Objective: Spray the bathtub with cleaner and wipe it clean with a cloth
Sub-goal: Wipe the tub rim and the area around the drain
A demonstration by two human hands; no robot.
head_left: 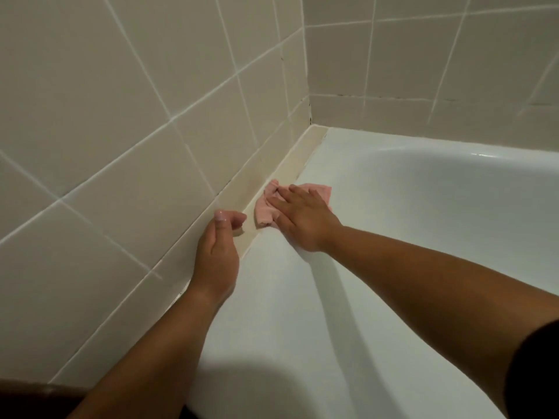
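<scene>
1. Nearest, at the lower right edge, a dark sleeve (535, 367) covers the upper part of the right arm; both forearms below it are bare and reach away toward the wall.
2. The white bathtub (408, 237) fills the right and lower middle of the scene, its flat rim running from near left toward the far corner, its basin curving down to the right. A soft shadow lies on the near rim.
3. The left hand (216, 252) rests on its edge at the left side of the rim, against the cream sealing strip (272, 176) that runs along the foot of the wall. Its fingers are curled loosely inward, thumb tip close to the forefinger, and it has hold of nothing.
4. Just beyond and to the right, the right hand (302, 219) lies palm down, fingers spread and nearly flat, pressing on the pink cloth (266, 207) rather than clutching it.
5. The cloth is crumpled, lying on the tub rim right beside the sealing strip, partly under the fingers, with ends showing to the left and far right of the hand.
6. The tiled wall (121, 116) of beige squares with white grout rises on the left.
7. Farthest, it meets a second tiled wall at the corner, where dark specks mark the grout.
</scene>
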